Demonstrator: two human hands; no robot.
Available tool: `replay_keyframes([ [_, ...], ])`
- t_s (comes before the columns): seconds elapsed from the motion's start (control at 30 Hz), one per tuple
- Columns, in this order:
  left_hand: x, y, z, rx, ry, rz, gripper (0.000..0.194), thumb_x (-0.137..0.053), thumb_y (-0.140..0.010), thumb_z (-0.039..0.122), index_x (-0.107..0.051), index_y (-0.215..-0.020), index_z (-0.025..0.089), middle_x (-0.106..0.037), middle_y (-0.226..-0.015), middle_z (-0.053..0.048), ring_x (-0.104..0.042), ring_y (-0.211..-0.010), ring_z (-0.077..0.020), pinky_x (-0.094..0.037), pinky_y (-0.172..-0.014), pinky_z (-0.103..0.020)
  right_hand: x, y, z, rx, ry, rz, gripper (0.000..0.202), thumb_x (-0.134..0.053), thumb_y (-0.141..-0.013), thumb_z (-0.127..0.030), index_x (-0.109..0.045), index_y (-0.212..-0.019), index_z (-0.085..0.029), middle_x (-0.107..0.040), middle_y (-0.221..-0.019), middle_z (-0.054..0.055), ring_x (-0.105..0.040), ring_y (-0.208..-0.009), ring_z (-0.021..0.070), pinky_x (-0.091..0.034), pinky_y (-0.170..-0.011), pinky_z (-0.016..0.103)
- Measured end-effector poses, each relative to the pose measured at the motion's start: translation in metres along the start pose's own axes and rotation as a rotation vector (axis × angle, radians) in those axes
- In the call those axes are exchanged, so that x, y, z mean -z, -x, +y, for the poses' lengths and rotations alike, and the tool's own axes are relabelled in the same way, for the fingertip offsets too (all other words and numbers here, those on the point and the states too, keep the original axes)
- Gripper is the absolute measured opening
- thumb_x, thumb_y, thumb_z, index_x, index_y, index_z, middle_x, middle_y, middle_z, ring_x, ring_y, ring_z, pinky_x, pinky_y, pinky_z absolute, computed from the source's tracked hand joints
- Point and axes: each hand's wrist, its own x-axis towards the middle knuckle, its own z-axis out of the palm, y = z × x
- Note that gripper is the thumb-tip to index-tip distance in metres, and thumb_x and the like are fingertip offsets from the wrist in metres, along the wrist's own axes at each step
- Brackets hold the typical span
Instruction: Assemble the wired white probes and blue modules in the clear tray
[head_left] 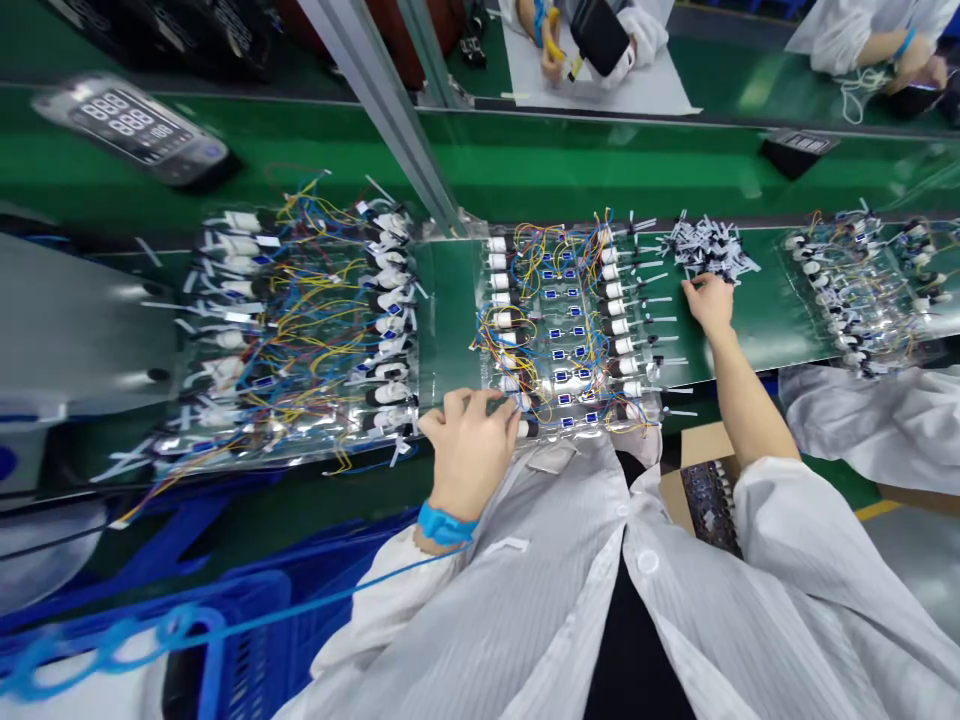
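My left hand (474, 440) is at the near left corner of a clear plastic tray (540, 330). Its fingers are curled, with thumb and fingertips closed around a small white cylindrical part (523, 402). White cylinders with black ends line both sides of this tray, joined by yellow, blue and red wires to small blue boards (565, 399). White strips stick out on the right side. Out to the right, my right hand (711, 303) reaches a pile of small black pieces with white strips (709, 245); its fingers are bent together at the pile's near edge, fingertips partly hidden.
Another wired tray (315, 330) lies left, a further one (862, 290) right. A metal post (382, 100) rises behind the bench. A display device (135, 130) stands back left. Co-workers' hands (551, 60) are across the bench. A blue coiled cord (300, 605) runs from my left wristband.
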Motion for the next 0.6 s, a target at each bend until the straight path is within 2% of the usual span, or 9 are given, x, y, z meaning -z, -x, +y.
replay_keyframes([
  [0.1, 0.002, -0.003, 0.005, -0.025, 0.1, 0.005, 0.017, -0.061, -0.103, 0.025, -0.078, -0.108, 0.026, -0.08, -0.121, -0.012, -0.058, -0.121, -0.0398, -0.035, -0.093, -0.058, -0.006, -0.005, -0.018, -0.055, -0.006, 0.041, 0.027, -0.059, -0.099, -0.031, -0.076, -0.107, -0.012, -0.079, -0.101, 0.021, -0.07, -0.1, 0.0324, -0.051, -0.102, 0.045],
  [0.17, 0.0, -0.006, 0.005, -0.022, 0.154, -0.036, 0.02, -0.059, -0.103, 0.021, -0.076, -0.113, 0.025, -0.08, -0.12, -0.012, -0.064, -0.114, -0.0361, -0.036, -0.094, -0.057, -0.001, 0.007, -0.02, -0.041, -0.03, 0.036, 0.024, -0.057, -0.099, -0.028, -0.076, -0.103, -0.013, -0.079, -0.097, 0.019, -0.071, -0.096, 0.0309, -0.051, -0.101, 0.043],
  [0.3, -0.011, -0.008, 0.003, -0.031, 0.205, -0.062, 0.025, -0.06, -0.102, 0.022, -0.073, -0.125, 0.021, -0.077, -0.117, -0.013, -0.07, -0.104, -0.0315, -0.044, -0.093, -0.05, 0.013, 0.057, 0.002, -0.058, -0.038, -0.041, 0.017, -0.06, -0.094, -0.027, -0.073, -0.087, -0.019, -0.078, -0.087, 0.014, -0.071, -0.086, 0.0287, -0.052, -0.093, 0.04],
  [0.4, -0.023, -0.009, 0.001, -0.053, 0.301, -0.037, 0.024, -0.062, -0.101, 0.022, -0.073, -0.122, 0.02, -0.074, -0.118, -0.014, -0.071, -0.104, -0.029, -0.051, -0.089, -0.043, 0.016, 0.09, 0.019, -0.075, -0.021, -0.158, 0.009, -0.069, -0.087, -0.026, -0.071, -0.08, -0.02, -0.077, -0.078, 0.01, -0.07, -0.082, 0.0275, -0.052, -0.089, 0.038],
  [0.5, -0.032, -0.01, -0.003, -0.093, 0.418, -0.021, 0.022, -0.064, -0.099, 0.019, -0.073, -0.119, 0.02, -0.075, -0.12, -0.012, -0.071, -0.107, -0.0277, -0.056, -0.091, -0.041, 0.016, 0.101, 0.024, -0.051, -0.051, -0.149, 0.003, -0.07, -0.084, -0.022, -0.072, -0.084, -0.019, -0.076, -0.077, 0.008, -0.07, -0.079, 0.0251, -0.052, -0.087, 0.037],
  [0.6, -0.038, -0.011, -0.007, -0.146, 0.442, -0.032, 0.022, -0.068, -0.096, 0.017, -0.073, -0.117, 0.019, -0.078, -0.115, -0.012, -0.071, -0.107, -0.0297, -0.058, -0.092, -0.043, 0.019, 0.098, 0.024, -0.074, -0.155, -0.093, 0.003, -0.074, -0.078, -0.02, -0.071, -0.077, -0.019, -0.072, -0.073, 0.007, -0.065, -0.073, 0.0225, -0.052, -0.08, 0.037],
])
